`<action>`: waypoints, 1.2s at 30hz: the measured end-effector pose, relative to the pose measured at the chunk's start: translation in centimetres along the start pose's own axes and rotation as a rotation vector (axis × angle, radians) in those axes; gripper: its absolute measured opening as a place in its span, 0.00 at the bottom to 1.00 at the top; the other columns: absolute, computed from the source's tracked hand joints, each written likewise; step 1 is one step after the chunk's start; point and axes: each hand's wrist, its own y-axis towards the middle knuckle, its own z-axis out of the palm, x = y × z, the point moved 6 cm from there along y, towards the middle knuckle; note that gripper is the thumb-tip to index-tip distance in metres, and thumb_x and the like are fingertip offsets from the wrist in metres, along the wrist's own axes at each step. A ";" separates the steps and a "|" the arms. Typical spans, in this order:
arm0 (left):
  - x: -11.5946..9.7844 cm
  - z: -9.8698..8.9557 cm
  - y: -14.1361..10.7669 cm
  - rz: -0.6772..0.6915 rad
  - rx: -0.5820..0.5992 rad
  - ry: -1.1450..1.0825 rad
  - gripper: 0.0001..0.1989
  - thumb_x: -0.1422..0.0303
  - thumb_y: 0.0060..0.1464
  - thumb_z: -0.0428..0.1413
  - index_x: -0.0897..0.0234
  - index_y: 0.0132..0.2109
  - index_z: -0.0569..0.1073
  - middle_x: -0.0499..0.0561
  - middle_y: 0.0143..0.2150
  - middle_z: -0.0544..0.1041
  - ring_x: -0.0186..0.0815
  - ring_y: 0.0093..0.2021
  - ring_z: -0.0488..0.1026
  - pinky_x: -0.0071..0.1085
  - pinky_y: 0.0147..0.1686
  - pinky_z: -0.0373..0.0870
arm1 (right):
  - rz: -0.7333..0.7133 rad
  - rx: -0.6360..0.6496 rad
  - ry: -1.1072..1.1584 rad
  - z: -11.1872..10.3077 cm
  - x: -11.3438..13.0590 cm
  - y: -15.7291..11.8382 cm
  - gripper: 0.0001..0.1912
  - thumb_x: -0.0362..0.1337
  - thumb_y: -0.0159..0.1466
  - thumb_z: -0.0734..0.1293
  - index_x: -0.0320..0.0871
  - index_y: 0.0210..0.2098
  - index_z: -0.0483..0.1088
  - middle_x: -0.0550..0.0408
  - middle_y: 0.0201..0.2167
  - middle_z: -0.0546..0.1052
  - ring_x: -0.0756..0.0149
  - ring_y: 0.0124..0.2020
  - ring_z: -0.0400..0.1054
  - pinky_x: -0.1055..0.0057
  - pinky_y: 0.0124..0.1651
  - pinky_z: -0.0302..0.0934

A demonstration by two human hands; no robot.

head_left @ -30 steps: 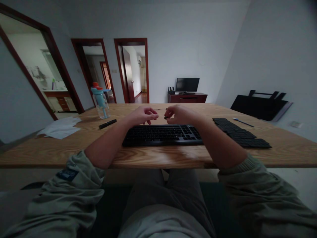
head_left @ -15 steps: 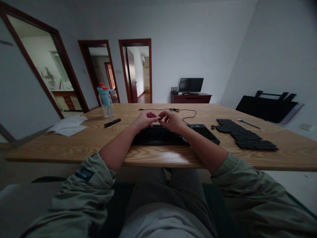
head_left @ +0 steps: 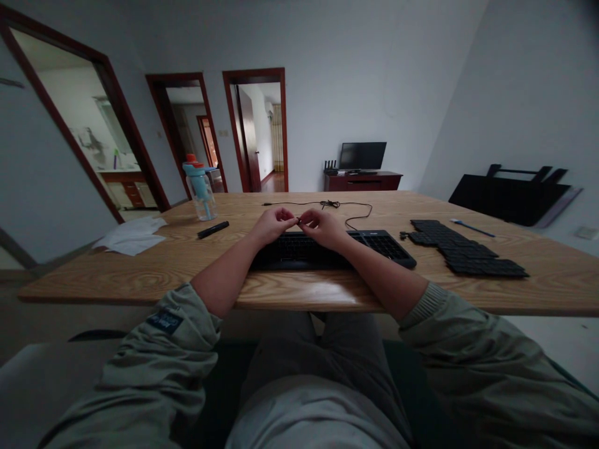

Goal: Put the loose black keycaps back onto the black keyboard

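Above the black keyboard (head_left: 299,260), my left hand (head_left: 274,226) and my right hand (head_left: 326,229) meet at the fingertips. Both are closed in a pinch on a tiny dark piece, which looks like a keycap (head_left: 299,221); the fingers cover most of it. The keyboard lies near the table's front edge, its middle partly hidden behind my hands and right forearm. To its right, many black keycaps (head_left: 468,252) are laid out in a stepped block, with a few small loose ones (head_left: 403,236) at its left side.
A blue-handled brush (head_left: 472,227) rests beyond the keycaps. The keyboard's cable (head_left: 358,204) runs across the back of the wooden table (head_left: 140,277). At the left are a black marker-like stick (head_left: 213,229), white tissues (head_left: 131,236) and a clear bottle with a blue-and-red lid (head_left: 201,190).
The whole view has shifted slightly. My hands stay together over the keyboard, still pinching the small piece, with only a slight shift of the fingers.
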 end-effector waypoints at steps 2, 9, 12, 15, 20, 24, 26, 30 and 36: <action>-0.1 0.0 0.0 0.020 0.006 0.031 0.15 0.58 0.48 0.63 0.66 0.35 0.75 0.49 0.30 0.75 0.32 0.30 0.68 0.30 0.32 0.62 | 0.023 -0.012 -0.011 -0.1 -0.2 0.1 0.06 0.37 0.59 0.69 0.42 0.35 0.72 0.53 0.32 0.80 0.68 0.30 0.72 0.71 0.34 0.65; -0.7 0.3 -0.5 0.062 0.054 0.220 0.16 0.58 0.50 0.62 0.65 0.41 0.79 0.50 0.34 0.79 0.31 0.28 0.67 0.29 0.30 0.63 | 0.064 0.042 0.030 0.2 -0.7 0.1 0.06 0.37 0.59 0.68 0.42 0.35 0.74 0.53 0.33 0.80 0.66 0.31 0.73 0.70 0.35 0.65; -1.2 0.2 -0.6 0.107 0.058 0.304 0.15 0.58 0.52 0.61 0.64 0.42 0.80 0.49 0.31 0.78 0.31 0.27 0.67 0.29 0.29 0.62 | 0.074 0.097 0.087 0.5 -0.4 -0.1 0.07 0.37 0.60 0.68 0.42 0.37 0.75 0.52 0.34 0.80 0.66 0.31 0.73 0.70 0.34 0.66; -1.1 -1.5 -0.3 0.126 0.038 0.379 0.15 0.60 0.52 0.60 0.64 0.43 0.80 0.49 0.31 0.78 0.32 0.28 0.68 0.29 0.30 0.62 | 0.052 0.124 0.057 0.4 -0.1 -0.3 0.09 0.35 0.61 0.66 0.41 0.40 0.76 0.51 0.37 0.81 0.67 0.31 0.73 0.70 0.36 0.66; 2.6 -8.3 -0.4 -0.005 -0.025 0.442 0.17 0.55 0.49 0.61 0.65 0.40 0.79 0.52 0.33 0.78 0.35 0.30 0.69 0.31 0.31 0.64 | 0.028 0.168 -0.189 -0.3 -1.1 -0.5 0.11 0.33 0.60 0.68 0.41 0.42 0.76 0.51 0.37 0.81 0.67 0.30 0.71 0.69 0.37 0.63; 6.6 -11.7 -1.2 -0.143 0.023 0.423 0.18 0.53 0.44 0.62 0.64 0.35 0.78 0.53 0.32 0.79 0.37 0.32 0.71 0.33 0.32 0.65 | 0.068 0.207 -0.246 -0.6 -2.4 -0.4 0.10 0.35 0.61 0.67 0.41 0.42 0.75 0.51 0.39 0.81 0.67 0.32 0.71 0.70 0.37 0.62; 7.6 -11.4 -1.4 -0.180 0.098 0.385 0.19 0.53 0.42 0.63 0.64 0.35 0.79 0.53 0.33 0.79 0.38 0.33 0.73 0.33 0.34 0.66 | 0.077 0.217 -0.262 -0.7 -2.6 -0.3 0.10 0.35 0.61 0.67 0.41 0.42 0.76 0.51 0.39 0.81 0.66 0.32 0.70 0.70 0.36 0.61; 7.5 -9.8 -1.6 -0.196 0.230 0.394 0.18 0.54 0.41 0.65 0.63 0.35 0.80 0.53 0.33 0.80 0.39 0.35 0.74 0.33 0.35 0.67 | 0.070 0.223 -0.280 -0.7 -2.6 -0.4 0.11 0.36 0.62 0.67 0.41 0.43 0.76 0.51 0.38 0.81 0.66 0.32 0.70 0.70 0.36 0.61; 6.6 -9.7 -2.1 -0.191 0.261 0.516 0.17 0.58 0.45 0.62 0.65 0.39 0.82 0.53 0.33 0.81 0.38 0.33 0.73 0.31 0.34 0.66 | 0.106 0.231 -0.285 -0.6 -2.9 -0.4 0.12 0.35 0.63 0.66 0.41 0.46 0.74 0.51 0.38 0.80 0.67 0.33 0.71 0.72 0.36 0.61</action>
